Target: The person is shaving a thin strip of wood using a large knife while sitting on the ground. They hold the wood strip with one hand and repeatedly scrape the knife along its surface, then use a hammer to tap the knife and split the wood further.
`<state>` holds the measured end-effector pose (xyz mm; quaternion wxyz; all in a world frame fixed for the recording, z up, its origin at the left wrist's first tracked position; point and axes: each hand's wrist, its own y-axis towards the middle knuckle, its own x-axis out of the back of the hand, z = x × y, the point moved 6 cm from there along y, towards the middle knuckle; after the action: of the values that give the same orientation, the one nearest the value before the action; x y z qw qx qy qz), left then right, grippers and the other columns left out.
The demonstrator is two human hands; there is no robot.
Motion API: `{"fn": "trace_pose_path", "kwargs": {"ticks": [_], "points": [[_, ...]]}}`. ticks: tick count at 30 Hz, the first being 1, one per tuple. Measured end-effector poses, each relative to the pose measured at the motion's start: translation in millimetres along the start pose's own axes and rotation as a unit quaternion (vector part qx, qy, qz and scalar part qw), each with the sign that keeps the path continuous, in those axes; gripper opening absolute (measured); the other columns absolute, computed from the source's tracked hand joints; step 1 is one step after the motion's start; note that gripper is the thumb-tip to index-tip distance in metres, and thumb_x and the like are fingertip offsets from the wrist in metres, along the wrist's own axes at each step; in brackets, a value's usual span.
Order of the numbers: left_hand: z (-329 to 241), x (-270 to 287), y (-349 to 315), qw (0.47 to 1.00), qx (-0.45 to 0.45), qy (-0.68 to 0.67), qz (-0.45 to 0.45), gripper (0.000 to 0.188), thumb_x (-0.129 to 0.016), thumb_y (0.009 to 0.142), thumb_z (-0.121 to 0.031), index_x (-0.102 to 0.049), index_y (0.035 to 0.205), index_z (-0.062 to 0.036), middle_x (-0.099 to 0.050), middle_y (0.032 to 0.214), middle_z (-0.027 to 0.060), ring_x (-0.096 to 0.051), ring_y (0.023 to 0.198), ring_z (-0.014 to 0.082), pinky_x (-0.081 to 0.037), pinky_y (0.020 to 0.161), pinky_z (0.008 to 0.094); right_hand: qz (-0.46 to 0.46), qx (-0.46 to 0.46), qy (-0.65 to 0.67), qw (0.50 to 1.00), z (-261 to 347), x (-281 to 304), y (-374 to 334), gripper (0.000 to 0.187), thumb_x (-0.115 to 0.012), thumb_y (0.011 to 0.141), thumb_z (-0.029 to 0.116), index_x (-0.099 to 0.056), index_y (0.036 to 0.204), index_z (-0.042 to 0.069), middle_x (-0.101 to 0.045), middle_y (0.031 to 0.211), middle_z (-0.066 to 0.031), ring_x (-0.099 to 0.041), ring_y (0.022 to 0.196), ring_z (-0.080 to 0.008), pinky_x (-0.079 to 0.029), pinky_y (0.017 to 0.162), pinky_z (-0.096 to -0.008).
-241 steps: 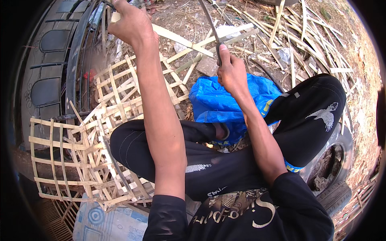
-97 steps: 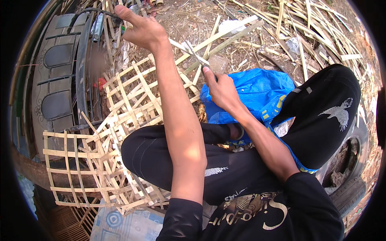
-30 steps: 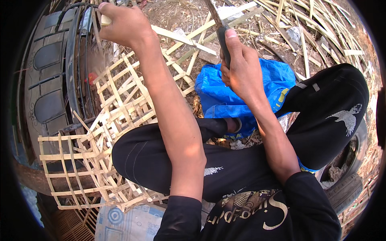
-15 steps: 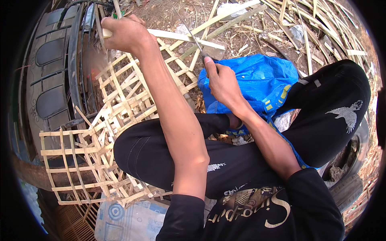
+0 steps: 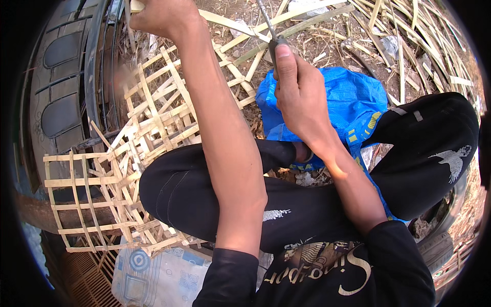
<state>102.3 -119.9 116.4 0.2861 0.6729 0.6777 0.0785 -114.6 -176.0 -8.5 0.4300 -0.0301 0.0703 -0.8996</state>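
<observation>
Knife (image 5: 268, 21) has risen, right fingers (image 5: 286, 61) clamped on it, left fingers (image 5: 140, 20) on bamboo strip (image 5: 224, 21).

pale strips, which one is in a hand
The strip gripped by the left hand, running rightward toward the knife in the right hand; the other loose strips lie on the ground.

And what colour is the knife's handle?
Dark grey, almost black; the knife's handle, gripped in the right hand, shows best in the head view.

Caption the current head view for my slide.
Right hand holding a knife, left hand a pale strip, beside woven lattice and blue plastic.
</observation>
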Motion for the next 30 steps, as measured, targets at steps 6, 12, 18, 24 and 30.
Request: {"fn": "trace_pose_path", "kwargs": {"ticks": [6,12,18,24,30], "points": [[10.1,35.5,4.6,0.992,0.091,0.009,-0.091,0.028,-0.035,0.099,-0.018,-0.028,0.105,0.0085,-0.041,0.062,0.0105,-0.042,0.045,0.0171,-0.036,0.041,0.0337,0.039,-0.110,-0.080,0.990,-48.5,-13.6,12.2,0.064,-0.043,0.103,0.044,-0.063,0.083,-0.013,-0.060,0.073,-0.0354,-0.063,0.076,-0.0502,-0.047,0.074,-0.0517],[3.3,27.6,1.8,0.992,0.076,0.041,-0.097,0.029,-0.037,0.100,-0.018,-0.029,0.107,0.0085,-0.045,0.065,0.0127,-0.044,0.044,0.0169,-0.035,0.039,0.0333,-0.002,-0.032,-0.025,0.999,14.3,-4.1,-2.2,0.064,-0.044,0.103,0.045,-0.058,0.074,-0.011,-0.055,0.062,-0.0287,-0.058,0.062,-0.0446,-0.044,0.064,-0.0499],[23.2,45.4,1.3,0.978,0.133,0.054,-0.150,0.025,-0.034,0.101,-0.020,-0.031,0.095,0.0046,-0.047,0.060,0.0053,-0.044,0.042,0.0172,-0.034,0.037,0.0339,0.016,-0.101,-0.086,0.991,-54.6,-18.7,7.4,0.060,-0.044,0.103,0.042,-0.063,0.086,-0.013,-0.060,0.069,-0.0342,-0.062,0.072,-0.0506,-0.047,0.070,-0.0516],[30.1,29.9,0.2,0.990,0.071,0.091,-0.080,0.030,-0.038,0.100,-0.018,-0.041,0.089,0.0103,-0.050,0.067,0.0147,-0.049,0.047,0.0165,-0.042,0.043,0.0400,0.004,-0.016,-0.059,0.998,11.1,-6.5,-9.5,0.057,-0.047,0.103,0.040,-0.062,0.080,-0.010,-0.058,0.064,-0.0320,-0.061,0.065,-0.0472,-0.046,0.064,-0.0512],[-16.4,20.1,15.2,0.995,0.017,0.066,-0.076,0.023,-0.038,0.096,-0.015,-0.033,0.098,0.0069,-0.042,0.065,0.0103,-0.038,0.045,0.0163,-0.033,0.041,0.0351,-0.040,0.045,0.107,0.992,31.1,22.3,-2.1,0.058,-0.043,0.104,0.052,-0.046,0.068,0.007,-0.038,0.051,0.0032,-0.036,0.041,-0.0063,-0.028,0.039,-0.0251]]}}
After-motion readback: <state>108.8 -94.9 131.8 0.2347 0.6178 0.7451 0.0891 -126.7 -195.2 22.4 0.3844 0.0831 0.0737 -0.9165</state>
